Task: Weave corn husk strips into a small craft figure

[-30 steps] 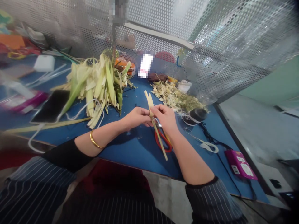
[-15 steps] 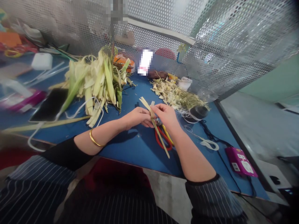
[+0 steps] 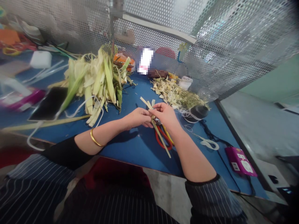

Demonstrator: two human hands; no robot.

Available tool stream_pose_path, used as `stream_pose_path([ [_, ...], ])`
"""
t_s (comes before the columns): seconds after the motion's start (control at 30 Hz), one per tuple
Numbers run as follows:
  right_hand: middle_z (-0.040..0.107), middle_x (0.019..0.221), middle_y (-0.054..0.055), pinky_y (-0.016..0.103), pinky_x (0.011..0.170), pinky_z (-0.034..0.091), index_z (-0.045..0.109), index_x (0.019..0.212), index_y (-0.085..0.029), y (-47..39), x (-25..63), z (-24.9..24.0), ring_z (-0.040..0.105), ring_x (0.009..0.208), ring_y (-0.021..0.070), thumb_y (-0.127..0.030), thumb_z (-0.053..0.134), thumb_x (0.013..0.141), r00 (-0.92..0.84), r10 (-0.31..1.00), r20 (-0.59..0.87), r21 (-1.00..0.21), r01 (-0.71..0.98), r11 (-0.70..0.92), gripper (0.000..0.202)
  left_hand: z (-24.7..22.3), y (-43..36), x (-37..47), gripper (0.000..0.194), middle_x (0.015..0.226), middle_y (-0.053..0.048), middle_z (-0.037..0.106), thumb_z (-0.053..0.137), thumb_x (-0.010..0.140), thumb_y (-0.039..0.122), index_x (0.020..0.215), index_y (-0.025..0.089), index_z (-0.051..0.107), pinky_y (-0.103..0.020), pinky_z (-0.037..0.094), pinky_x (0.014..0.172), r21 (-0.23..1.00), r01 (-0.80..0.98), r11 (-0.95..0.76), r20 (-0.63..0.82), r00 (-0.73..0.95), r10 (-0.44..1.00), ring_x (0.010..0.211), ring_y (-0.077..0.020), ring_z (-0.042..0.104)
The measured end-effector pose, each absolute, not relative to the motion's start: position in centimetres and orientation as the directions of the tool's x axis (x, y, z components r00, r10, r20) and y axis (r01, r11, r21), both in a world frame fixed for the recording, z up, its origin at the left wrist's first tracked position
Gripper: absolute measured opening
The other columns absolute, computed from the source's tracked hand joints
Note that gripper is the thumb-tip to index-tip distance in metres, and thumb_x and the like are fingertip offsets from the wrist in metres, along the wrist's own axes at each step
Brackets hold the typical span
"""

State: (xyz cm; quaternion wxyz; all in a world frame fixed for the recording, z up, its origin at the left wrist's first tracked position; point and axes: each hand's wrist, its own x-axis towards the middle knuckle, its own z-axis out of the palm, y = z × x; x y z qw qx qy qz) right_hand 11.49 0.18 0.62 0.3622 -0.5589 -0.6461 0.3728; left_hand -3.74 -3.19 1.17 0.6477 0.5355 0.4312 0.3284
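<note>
Between my two hands is a narrow bundle of pale corn husk strips (image 3: 161,138), crossing at the fingers with one long end hanging down toward me. My left hand (image 3: 140,118) is closed on it from the left, thumb on top. The fingertips of my right hand (image 3: 164,113) pinch the husk near the crossing. Scissors with red and yellow handles (image 3: 160,144) lie on the table beneath the strips; their blades are mostly hidden by my hands. Beyond my left hand spreads a large heap of corn husks (image 3: 95,74).
The blue table (image 3: 135,152) carries a pile of husk scraps (image 3: 173,93), a black spool (image 3: 197,112) with white thread, and a purple power strip (image 3: 241,161) at the right. To the left lie a dark phone (image 3: 49,104) and a white cable. A perforated metal screen (image 3: 149,31) stands behind.
My right fingers have shifted slightly left and down over the husk crossing, covering more of it. My left hand keeps its hold, and the scissors and heaps stay put.
</note>
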Motion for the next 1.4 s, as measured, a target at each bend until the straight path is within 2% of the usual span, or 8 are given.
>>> stream_pose_path([
  [0.27, 0.065, 0.073, 0.000, 0.029, 0.064, 0.050, 0.064, 0.091, -0.017, -1.2, 11.1, 2.5, 0.059, 0.063, 0.0125, -0.024, 0.063, 0.074, -0.139, 0.967, 0.214, -0.925, 0.289, 0.246, 0.018, 1.1, -2.6, -4.3, 0.025, 0.089, -0.015, 0.073, 0.050, 0.075, 0.020, 0.085, 0.007, 0.069, -0.031, 0.054, 0.067, 0.874, -0.226, 0.430, -0.295, 0.457, 0.839, 0.076, -0.0216, 0.071],
  [0.4, 0.067, 0.093, 0.005, 0.033, 0.075, 0.047, 0.068, 0.090, -0.021, -2.7, 11.2, 3.5, 0.060, 0.081, 0.0163, -0.022, 0.053, 0.087, -0.484, 0.659, 0.576, -0.375, 0.560, 0.739, 0.015, 1.1, -2.3, -4.7, 0.023, 0.072, -0.006, 0.070, 0.053, 0.083, 0.029, 0.083, 0.011, 0.067, -0.026, 0.052, 0.056, 0.768, -0.397, 0.503, -0.327, 0.432, 0.841, 0.061, -0.0153, 0.067],
  [0.5, 0.067, 0.091, 0.008, 0.036, 0.080, 0.044, 0.068, 0.091, -0.019, -4.1, 10.5, 3.6, 0.058, 0.085, 0.0191, -0.017, 0.043, 0.093, -0.816, 0.367, 0.447, 0.109, 0.457, 0.883, 0.025, 0.9, -2.4, -4.6, 0.013, 0.068, -0.004, 0.068, 0.068, 0.076, 0.021, 0.079, 0.008, 0.067, -0.021, 0.051, 0.063, 0.752, -0.457, 0.475, -0.306, 0.396, 0.866, 0.062, -0.0109, 0.064],
  [0.6, 0.068, 0.093, 0.009, 0.038, 0.089, 0.042, 0.067, 0.095, -0.017, -4.9, 9.7, 3.2, 0.057, 0.089, 0.0206, -0.015, 0.042, 0.093, -0.903, 0.227, 0.364, 0.266, 0.335, 0.904, 0.026, 0.7, -2.4, -4.6, 0.015, 0.080, -0.010, 0.072, 0.071, 0.073, 0.015, 0.086, 0.006, 0.070, -0.023, 0.052, 0.072, 0.767, -0.494, 0.409, -0.256, 0.349, 0.902, 0.073, -0.0131, 0.067],
  [0.77, 0.067, 0.103, 0.011, 0.036, 0.085, 0.043, 0.062, 0.105, -0.018, -4.1, 10.4, 3.0, 0.060, 0.097, 0.0238, -0.034, 0.053, 0.090, -0.517, 0.574, 0.635, -0.069, 0.702, 0.709, 0.023, 1.1, -2.1, -5.2, 0.015, 0.082, -0.008, 0.073, 0.066, 0.081, 0.019, 0.093, 0.011, 0.071, -0.020, 0.051, 0.062, 0.789, -0.548, 0.279, -0.203, 0.196, 0.959, 0.066, -0.0106, 0.066],
  [0.9, 0.066, 0.072, 0.002, 0.029, 0.061, 0.041, 0.060, 0.086, -0.023, -2.9, 11.5, 3.2, 0.060, 0.064, 0.0181, -0.048, 0.052, 0.089, -0.316, 0.881, 0.353, -0.478, 0.749, 0.460, 0.027, 1.7, -2.0, -5.6, 0.020, 0.101, -0.008, 0.073, 0.062, 0.084, 0.027, 0.097, 0.016, 0.071, -0.021, 0.052, 0.062, 0.815, -0.524, 0.248, -0.168, 0.196, 0.966, 0.074, -0.0112, 0.068],
  [1.17, 0.057, 0.056, -0.003, 0.025, 0.056, 0.034, 0.057, 0.068, -0.022, -3.2, 11.4, 3.7, 0.046, 0.051, 0.0115, -0.043, 0.049, 0.091, -0.400, 0.852, 0.337, -0.511, 0.683, 0.523, 0.032, 1.1, -1.9, -5.4, 0.019, 0.080, -0.008, 0.070, 0.072, 0.075, 0.029, 0.082, 0.011, 0.069, -0.019, 0.043, 0.051, 0.929, -0.336, 0.153, -0.136, 0.074, 0.988, 0.062, -0.0103, 0.065],
  [1.4, 0.061, 0.062, -0.001, 0.027, 0.056, 0.044, 0.062, 0.078, -0.020, -1.8, 11.9, 4.0, 0.056, 0.053, 0.0136, -0.045, 0.048, 0.088, -0.425, 0.896, 0.128, -0.837, 0.439, 0.328, 0.031, 1.8, -1.5, -6.5, 0.015, 0.061, -0.001, 0.062, 0.063, 0.081, 0.027, 0.080, 0.014, 0.069, -0.020, 0.039, 0.047, 0.923, -0.363, 0.131, -0.082, 0.147, 0.986, 0.048, -0.0072, 0.054],
])
